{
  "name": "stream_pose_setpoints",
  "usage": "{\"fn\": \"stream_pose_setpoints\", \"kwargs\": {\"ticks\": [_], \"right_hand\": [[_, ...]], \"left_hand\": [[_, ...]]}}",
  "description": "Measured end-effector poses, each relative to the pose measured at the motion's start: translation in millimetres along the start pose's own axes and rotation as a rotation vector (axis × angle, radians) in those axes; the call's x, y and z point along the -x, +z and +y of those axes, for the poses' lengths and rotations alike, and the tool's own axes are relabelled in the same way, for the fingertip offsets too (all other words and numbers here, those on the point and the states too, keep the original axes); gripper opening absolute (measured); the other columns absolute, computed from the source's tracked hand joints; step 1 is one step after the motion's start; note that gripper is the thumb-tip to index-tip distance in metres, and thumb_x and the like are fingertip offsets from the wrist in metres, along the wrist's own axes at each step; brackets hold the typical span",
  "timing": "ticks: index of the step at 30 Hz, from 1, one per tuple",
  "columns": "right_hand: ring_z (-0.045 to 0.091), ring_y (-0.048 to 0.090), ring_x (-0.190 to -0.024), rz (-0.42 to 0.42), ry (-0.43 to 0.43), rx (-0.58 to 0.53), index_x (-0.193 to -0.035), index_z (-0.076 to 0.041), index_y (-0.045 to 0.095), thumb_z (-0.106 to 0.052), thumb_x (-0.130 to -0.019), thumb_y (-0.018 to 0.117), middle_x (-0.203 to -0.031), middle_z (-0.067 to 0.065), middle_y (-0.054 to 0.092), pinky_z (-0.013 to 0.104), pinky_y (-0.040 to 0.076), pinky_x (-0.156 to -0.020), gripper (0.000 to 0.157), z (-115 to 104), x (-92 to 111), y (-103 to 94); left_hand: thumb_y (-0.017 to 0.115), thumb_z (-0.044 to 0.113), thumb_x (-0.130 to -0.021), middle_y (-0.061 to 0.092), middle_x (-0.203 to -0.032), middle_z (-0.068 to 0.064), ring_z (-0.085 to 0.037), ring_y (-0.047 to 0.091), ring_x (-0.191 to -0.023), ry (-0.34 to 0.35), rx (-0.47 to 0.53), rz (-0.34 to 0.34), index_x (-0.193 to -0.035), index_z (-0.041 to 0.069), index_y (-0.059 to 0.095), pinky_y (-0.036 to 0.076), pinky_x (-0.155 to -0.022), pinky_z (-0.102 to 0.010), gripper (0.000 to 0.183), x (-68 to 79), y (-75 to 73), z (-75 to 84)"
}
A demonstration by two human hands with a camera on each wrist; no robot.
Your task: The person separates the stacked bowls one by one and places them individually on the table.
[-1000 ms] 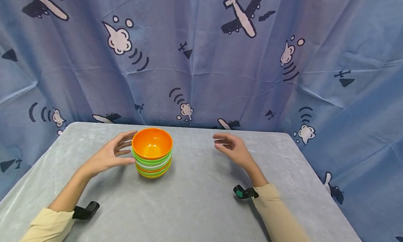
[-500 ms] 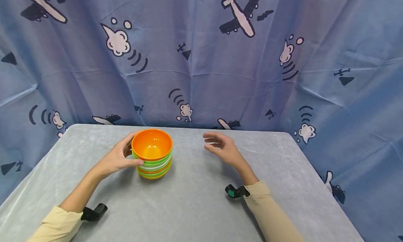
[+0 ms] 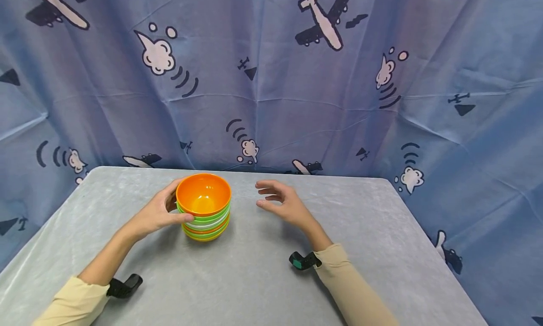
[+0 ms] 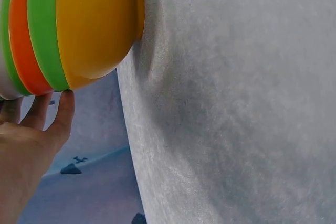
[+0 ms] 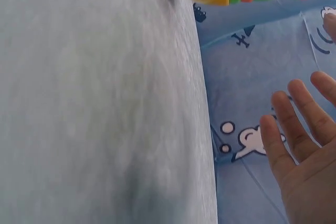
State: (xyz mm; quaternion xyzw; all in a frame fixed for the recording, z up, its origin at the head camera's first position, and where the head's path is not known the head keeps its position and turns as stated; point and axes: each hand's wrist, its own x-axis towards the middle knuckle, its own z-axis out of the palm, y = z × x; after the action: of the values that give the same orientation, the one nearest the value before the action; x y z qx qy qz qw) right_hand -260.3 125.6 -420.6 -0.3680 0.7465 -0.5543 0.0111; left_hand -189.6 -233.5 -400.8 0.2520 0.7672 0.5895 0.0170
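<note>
A stack of nested bowls (image 3: 203, 205) stands upright on the table, left of the middle, orange on top with green, white, orange and yellow ones below. My left hand (image 3: 159, 213) holds the stack's left side, thumb across the front and fingers round the back. In the left wrist view its fingertips (image 4: 65, 100) touch the lower bowls, whose yellow bottom one (image 4: 94, 30) stands on the cloth. My right hand (image 3: 284, 203) hovers right of the stack with a gap between, fingers spread and slightly bent, nothing in it. The right wrist view shows its fingers (image 5: 299, 121) apart from the bowls.
A grey cloth covers the table (image 3: 246, 279), whose far edge runs just behind the stack. Behind it hangs a blue curtain (image 3: 271, 80) printed with planes and clouds. Each wrist wears a black camera mount, one at the left sleeve (image 3: 72, 302), one at the right sleeve (image 3: 348, 279).
My left hand has moved right and taken hold of the stack's side. My right hand has moved left toward the bowls. The stack stays in place.
</note>
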Motion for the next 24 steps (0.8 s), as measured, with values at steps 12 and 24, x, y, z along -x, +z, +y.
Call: {"fn": "stream_pose_setpoints", "kwargs": {"ticks": [12,24], "right_hand": [[0.039,0.058,-0.120,-0.029,-0.044,-0.023,-0.138,-0.001,0.058,-0.002,-0.093,0.074,-0.135,0.018,0.060,0.051,0.049,-0.098,0.048,-12,-15,21.4],[0.038,0.056,-0.124,-0.066,-0.063,-0.070,-0.143,-0.004,0.054,-0.007,-0.091,0.077,-0.140,0.014,0.057,0.048,0.048,-0.100,0.057,-20,-23,33.2]], "left_hand": [[0.077,0.007,-0.089,0.047,-0.146,-0.013,-0.024,0.052,-0.126,-0.018,-0.004,-0.002,-0.155,0.005,0.034,0.044,-0.102,-0.026,0.079,-0.4,0.2,-0.6],[0.077,0.007,-0.089,0.047,-0.146,-0.013,-0.023,0.052,-0.126,-0.015,0.001,0.000,-0.155,0.004,0.034,0.044,-0.101,-0.026,0.079,-0.1,0.4,-0.9]]}}
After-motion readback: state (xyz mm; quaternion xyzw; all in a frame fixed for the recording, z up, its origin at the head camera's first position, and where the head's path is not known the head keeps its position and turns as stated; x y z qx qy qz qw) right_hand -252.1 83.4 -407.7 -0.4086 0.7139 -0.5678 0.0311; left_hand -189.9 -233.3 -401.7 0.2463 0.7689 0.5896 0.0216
